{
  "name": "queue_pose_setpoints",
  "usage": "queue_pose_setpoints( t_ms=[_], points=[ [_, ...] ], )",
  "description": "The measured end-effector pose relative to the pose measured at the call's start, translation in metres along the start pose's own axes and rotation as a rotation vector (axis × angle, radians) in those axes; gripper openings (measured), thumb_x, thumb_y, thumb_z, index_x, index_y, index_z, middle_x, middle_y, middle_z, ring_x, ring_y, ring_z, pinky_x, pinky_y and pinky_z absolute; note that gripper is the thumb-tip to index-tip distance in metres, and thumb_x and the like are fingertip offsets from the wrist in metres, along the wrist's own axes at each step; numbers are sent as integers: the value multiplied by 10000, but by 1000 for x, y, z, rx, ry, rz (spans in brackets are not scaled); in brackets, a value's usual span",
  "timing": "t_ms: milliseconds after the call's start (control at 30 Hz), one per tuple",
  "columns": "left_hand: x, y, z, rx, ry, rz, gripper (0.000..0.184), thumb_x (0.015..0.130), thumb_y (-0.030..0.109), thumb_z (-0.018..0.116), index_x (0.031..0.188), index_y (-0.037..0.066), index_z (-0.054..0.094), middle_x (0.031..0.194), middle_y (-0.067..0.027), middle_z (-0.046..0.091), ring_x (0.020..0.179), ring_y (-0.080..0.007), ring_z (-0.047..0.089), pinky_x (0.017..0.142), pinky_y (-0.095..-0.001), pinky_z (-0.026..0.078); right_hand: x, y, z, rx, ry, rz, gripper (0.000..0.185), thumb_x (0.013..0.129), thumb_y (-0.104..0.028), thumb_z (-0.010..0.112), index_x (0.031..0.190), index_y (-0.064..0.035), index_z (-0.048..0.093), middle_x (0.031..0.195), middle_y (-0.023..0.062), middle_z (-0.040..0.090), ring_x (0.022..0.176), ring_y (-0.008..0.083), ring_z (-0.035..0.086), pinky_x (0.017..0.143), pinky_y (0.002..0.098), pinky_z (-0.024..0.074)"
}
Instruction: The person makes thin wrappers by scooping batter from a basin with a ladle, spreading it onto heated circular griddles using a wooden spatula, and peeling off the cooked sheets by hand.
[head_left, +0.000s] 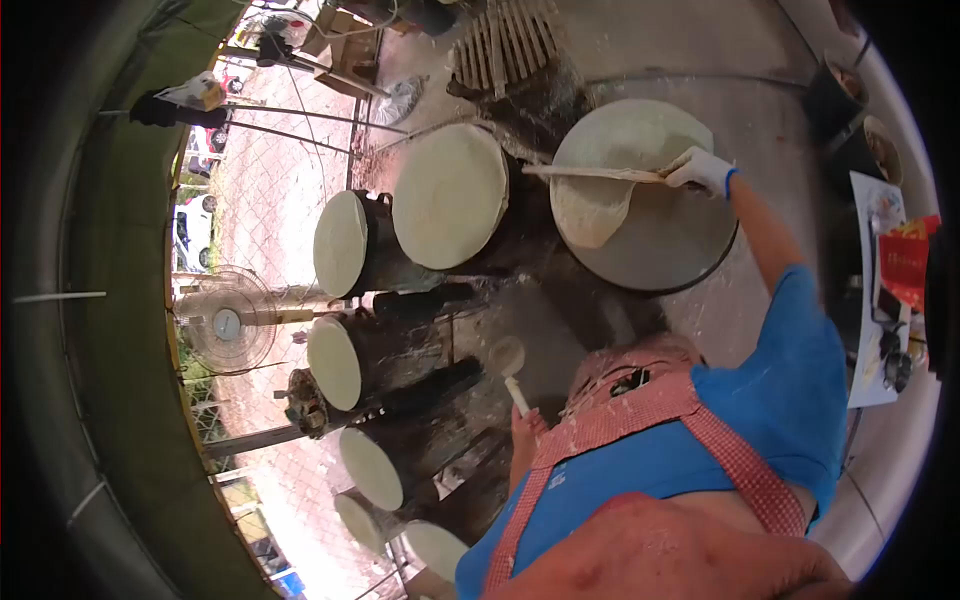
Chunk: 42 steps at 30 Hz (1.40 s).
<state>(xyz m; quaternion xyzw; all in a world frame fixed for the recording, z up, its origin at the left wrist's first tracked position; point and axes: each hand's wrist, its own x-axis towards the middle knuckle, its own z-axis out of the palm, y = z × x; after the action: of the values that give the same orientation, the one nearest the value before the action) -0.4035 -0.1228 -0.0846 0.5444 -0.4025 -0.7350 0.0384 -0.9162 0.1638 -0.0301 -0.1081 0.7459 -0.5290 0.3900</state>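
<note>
A large round griddle [660, 262] stands in front of me, with pale batter [640, 130] over its far and left part and bare grey metal on the near right. A thicker fold of batter [592, 218] hangs below a long wooden spreader [600, 174] that lies across the griddle. My right hand [703, 170], in a white glove with a blue cuff, is closed on the spreader's right end. Low on the left, my left hand [528, 424] grips the pale handle of a ladle [507, 356]. The ladle is held away from the griddle.
Several pale-topped round griddles stand to the left, including a large one [450, 197] and a smaller one [340, 244]. A fan [228, 322] stands beyond them by a wire fence. A slatted wooden rack [505, 50] is behind the griddle. A white table [872, 370] with a red packet [905, 262] is on the right.
</note>
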Motion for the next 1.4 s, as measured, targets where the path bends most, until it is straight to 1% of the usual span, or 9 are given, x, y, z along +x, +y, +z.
queue_pose_setpoints(
  t_ms=[500, 633, 733, 800, 933, 1000, 1200, 1300, 1400],
  points=[
    [-8, -22, -46, -397, -8, -203, 489, 793, -11, 479, 1195, 223, 328, 566, 5, 342, 383, -86, 311, 321, -212, 247, 10, 44, 8, -109, -255, -5, 323, 683, -145, 617, 983, -30, 651, 570, -11, 530, 518, 44, 468, 438, 228, 363],
    [-19, -1, -55, -261, 12, -207, 442, 795, -1, 483, 1148, 221, 336, 525, 10, 320, 353, -89, 305, 304, -220, 241, -135, 52, -22, -205, -271, 125, 111, 661, -122, 609, 692, -18, 584, 540, 20, 503, 489, 94, 484, 445, 267, 375],
    [17, 0, -90, -175, -180, -162, 378, 793, 6, 490, 1087, 200, 352, 510, 5, 322, 335, -88, 299, 280, -233, 238, -259, 210, -47, -127, 113, -257, 214, 712, -198, 644, 856, -42, 629, 551, -30, 478, 456, 88, 441, 427, 250, 334],
    [33, 9, -94, -42, -131, -199, 321, 799, 17, 493, 1036, 184, 356, 495, 15, 299, 330, -84, 290, 265, -235, 227, -320, 223, 23, 406, 382, 235, 234, 742, -206, 628, 909, -41, 631, 539, -46, 460, 432, 77, 411, 408, 248, 316],
    [60, 25, -121, -265, -257, -495, 270, 813, 24, 490, 992, 173, 353, 495, 35, 270, 327, -76, 266, 259, -219, 217, -277, 128, 232, 159, 733, 298, 287, 780, -247, 603, 1002, -70, 640, 642, 5, 562, 502, 70, 485, 409, 213, 383],
    [47, 41, -113, -203, -298, -408, 296, 814, 23, 487, 1020, 190, 356, 500, 35, 275, 331, -71, 266, 262, -211, 221, -210, 154, 302, -71, 926, -243, 270, 789, -188, 606, 1008, -33, 630, 849, 35, 636, 735, 155, 580, 649, 292, 481],
    [7, 56, -121, -86, -442, -262, 433, 819, 24, 475, 1153, 267, 344, 513, 28, 281, 343, -63, 278, 275, -198, 241, -212, 147, 324, -754, 974, 108, 251, 822, -315, 476, 1030, -243, 598, 761, 146, 593, 662, 321, 595, 599, 434, 471],
    [13, 56, -145, -283, -566, -425, 285, 844, 63, 450, 1065, 237, 404, 508, 27, 282, 342, -69, 284, 275, -204, 249, -236, 166, 306, -717, 1000, 309, 273, 817, -320, 488, 1045, -223, 601, 774, 152, 608, 685, 321, 601, 624, 422, 474],
    [23, 48, -155, -527, -719, -648, 87, 868, 110, 423, 903, 184, 451, 495, 24, 276, 340, -77, 288, 280, -208, 258, -184, 133, 325, -104, 1092, -47, 288, 802, -266, 523, 1066, -191, 607, 930, 173, 619, 846, 321, 597, 767, 391, 450]
  ],
)
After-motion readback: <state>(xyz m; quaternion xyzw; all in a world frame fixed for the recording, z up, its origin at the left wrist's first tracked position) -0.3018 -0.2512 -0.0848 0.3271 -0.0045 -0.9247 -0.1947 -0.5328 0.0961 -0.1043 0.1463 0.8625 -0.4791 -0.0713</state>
